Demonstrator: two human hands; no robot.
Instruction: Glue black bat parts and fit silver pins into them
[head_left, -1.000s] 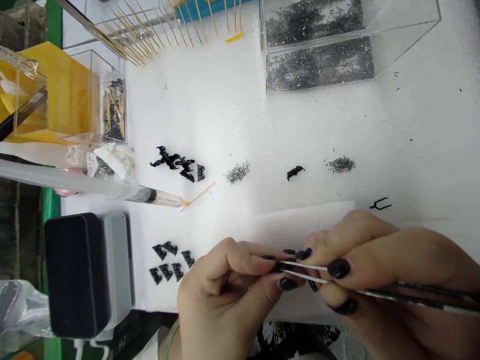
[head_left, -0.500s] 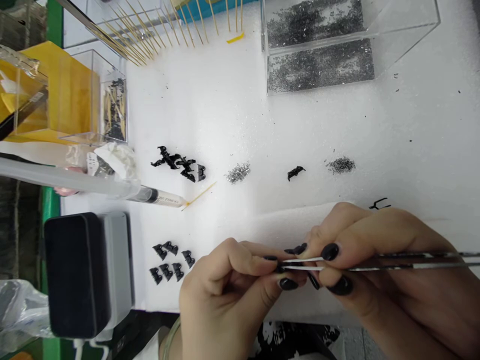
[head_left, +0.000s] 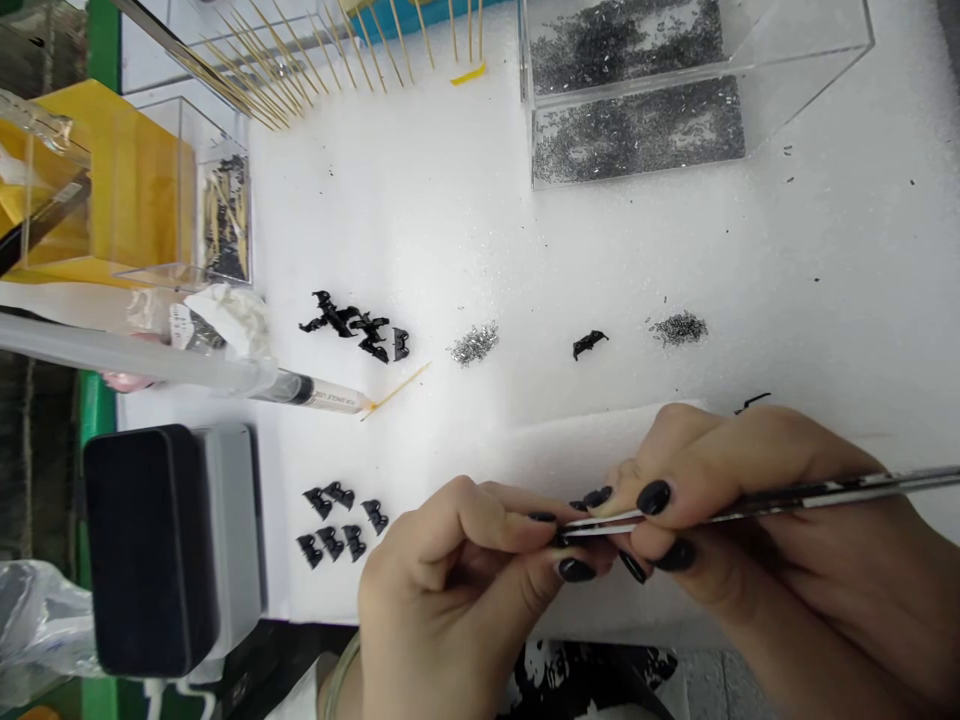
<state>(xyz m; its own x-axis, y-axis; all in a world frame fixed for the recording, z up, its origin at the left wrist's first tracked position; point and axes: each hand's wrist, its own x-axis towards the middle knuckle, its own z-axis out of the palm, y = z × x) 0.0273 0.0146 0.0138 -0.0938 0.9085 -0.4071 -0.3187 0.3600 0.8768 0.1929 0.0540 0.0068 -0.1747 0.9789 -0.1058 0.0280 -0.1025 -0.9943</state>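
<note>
Above the near edge of the bench (head_left: 405, 200), the left hand (head_left: 442, 590) pinched a small dark piece (head_left: 560, 539), mostly hidden by its fingers; the right hand (head_left: 780, 565) gripped tweezers (head_left: 907, 482), tips at that piece. Black parts (head_left: 330, 543) lay near the bench's near left corner.

- I see a big, flat, white table top (head_left: 420, 200).
- A bright green strip (head_left: 105, 50) runs along the left side of the table top.
- Further left of the table top is a dark, brownish space (head_left: 37, 400), too dim to make out.
- Below the near side of the table top, a bit of grey floor (head_left: 703, 685) shows.
- White light shines brightest around the table top's middle and looks duller at its far right corner.
</note>
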